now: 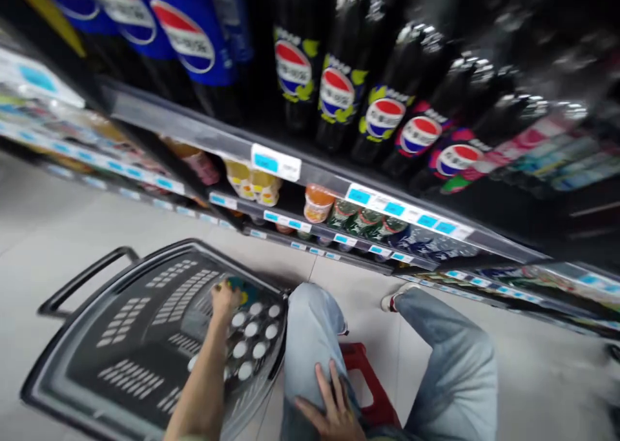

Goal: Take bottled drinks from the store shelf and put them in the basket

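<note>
My left hand reaches down into a grey shopping basket, its fingers curled around a teal item with yellow marks. Blur and my fingers hide what kind of item it is. Just below that hand, several bottles with white caps stand upright in the basket's near corner. My right hand rests on my jeans near the knee, fingers spread, holding nothing.
Shelves of cola bottles rise in front, with price tags along the shelf edge. Lower shelves hold an orange drink bottle and other bottles. A red stool is beneath me. The basket's black handle sticks out leftward over the tiled floor.
</note>
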`<state>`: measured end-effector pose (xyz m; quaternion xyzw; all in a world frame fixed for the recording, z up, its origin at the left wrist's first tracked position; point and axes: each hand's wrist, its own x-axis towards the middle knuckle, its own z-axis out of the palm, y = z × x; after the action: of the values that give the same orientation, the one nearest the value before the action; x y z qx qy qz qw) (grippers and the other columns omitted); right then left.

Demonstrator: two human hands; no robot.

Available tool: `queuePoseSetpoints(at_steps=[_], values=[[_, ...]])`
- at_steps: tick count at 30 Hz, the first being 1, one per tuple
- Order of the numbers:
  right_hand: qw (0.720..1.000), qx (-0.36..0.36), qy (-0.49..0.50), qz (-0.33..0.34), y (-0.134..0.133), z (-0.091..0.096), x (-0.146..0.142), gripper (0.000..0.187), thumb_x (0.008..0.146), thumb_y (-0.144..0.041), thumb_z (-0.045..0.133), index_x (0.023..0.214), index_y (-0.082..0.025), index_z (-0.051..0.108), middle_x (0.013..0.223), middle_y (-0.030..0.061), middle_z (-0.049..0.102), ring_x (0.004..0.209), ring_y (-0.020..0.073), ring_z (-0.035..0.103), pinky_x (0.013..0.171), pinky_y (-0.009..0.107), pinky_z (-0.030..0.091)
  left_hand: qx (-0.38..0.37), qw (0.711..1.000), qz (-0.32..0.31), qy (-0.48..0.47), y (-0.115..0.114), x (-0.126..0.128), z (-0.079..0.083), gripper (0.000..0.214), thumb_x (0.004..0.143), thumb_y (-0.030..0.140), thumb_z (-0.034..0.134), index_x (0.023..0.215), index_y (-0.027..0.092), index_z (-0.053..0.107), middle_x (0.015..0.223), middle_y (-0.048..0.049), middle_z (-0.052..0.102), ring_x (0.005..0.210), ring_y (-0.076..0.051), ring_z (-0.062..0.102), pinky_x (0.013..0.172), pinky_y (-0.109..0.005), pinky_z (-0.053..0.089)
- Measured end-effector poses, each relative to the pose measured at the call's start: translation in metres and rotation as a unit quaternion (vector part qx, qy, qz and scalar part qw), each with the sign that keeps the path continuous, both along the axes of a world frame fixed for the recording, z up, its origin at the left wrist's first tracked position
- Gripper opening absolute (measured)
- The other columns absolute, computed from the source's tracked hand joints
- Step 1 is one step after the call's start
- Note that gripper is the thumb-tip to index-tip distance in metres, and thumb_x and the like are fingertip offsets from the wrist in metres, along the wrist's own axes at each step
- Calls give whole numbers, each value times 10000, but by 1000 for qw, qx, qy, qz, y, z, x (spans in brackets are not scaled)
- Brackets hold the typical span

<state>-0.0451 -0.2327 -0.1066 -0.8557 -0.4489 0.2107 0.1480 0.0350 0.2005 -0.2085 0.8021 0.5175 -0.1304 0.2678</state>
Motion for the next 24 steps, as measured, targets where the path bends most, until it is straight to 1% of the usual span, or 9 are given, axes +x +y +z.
queuePoseSetpoints(at_steps=[3,6,9,11,13,15,18,21,24], values=[[1000,5,-3,-16,8,-7,0,741,1013,-343,706,1604,-624,360,1756,-1,308,1533,419,451,1100,606,592,43,996,-31,-70,-57,-9,20,562,981,269,407,1448,-15,536,1502,-313,538,1464,-393,505,1183,-542,483],[996,-13,82,-19,9,-6,6,770,982,-305,751,1595,-606,395,1796,-4,187,1609,443,300,1172,682,498,55,964,-104,-241,-154,-35,38,551,1048,337,304,1417,56,601,1429,-256,635,1400,-344,579,1214,-513,473],[981,-6,190,25,4,5,23,932,818,-368,902,1623,-468,444,1821,70,85,1646,497,117,1235,726,384,89,957,-160,-225,-244,-61,55,593,1058,396,367,1551,117,539,1579,-250,543,1491,-384,502,1184,-552,491],[973,26,225,47,-1,22,40,869,775,-409,913,1567,-374,557,1818,105,170,1659,481,124,1276,666,356,141,960,-165,-177,-279,-67,67,705,1037,467,454,1630,87,449,1644,-302,446,1505,-465,456,1107,-622,528],[968,54,243,41,-5,45,62,556,830,-384,841,1370,-310,732,1691,110,483,1589,411,405,1245,528,449,195,959,-178,-105,-292,-62,81,797,1029,514,469,1666,43,377,1644,-367,399,1460,-522,471,961,-645,595],[964,62,257,-2,-10,73,91,183,876,-338,759,1016,-243,829,1249,79,803,1212,307,746,1050,379,581,234,950,-203,-42,-290,-47,94,832,1026,536,465,1673,26,357,1608,-406,411,1391,-541,516,819,-614,638],[959,87,243,-115,-24,117,147,269,890,-242,659,628,-187,681,661,30,757,665,198,739,702,277,563,270,935,-231,3,-280,-20,111,883,990,549,529,1668,8,361,1573,-428,430,1293,-543,568,724,-584,650],[950,162,201,-176,-46,163,217,175,922,-173,519,914,-194,693,840,49,815,764,175,753,711,262,541,276,931,-238,11,-274,1,119,896,978,525,570,1662,-15,359,1584,-443,397,1232,-522,593,749,-599,643],[921,298,177,-177,-62,217,294,377,952,-271,548,1328,-249,522,1199,94,808,948,184,786,829,332,601,262,939,-222,-17,-271,9,121,804,1012,488,530,1657,26,395,1593,-410,400,1257,-489,584,811,-588,635]])
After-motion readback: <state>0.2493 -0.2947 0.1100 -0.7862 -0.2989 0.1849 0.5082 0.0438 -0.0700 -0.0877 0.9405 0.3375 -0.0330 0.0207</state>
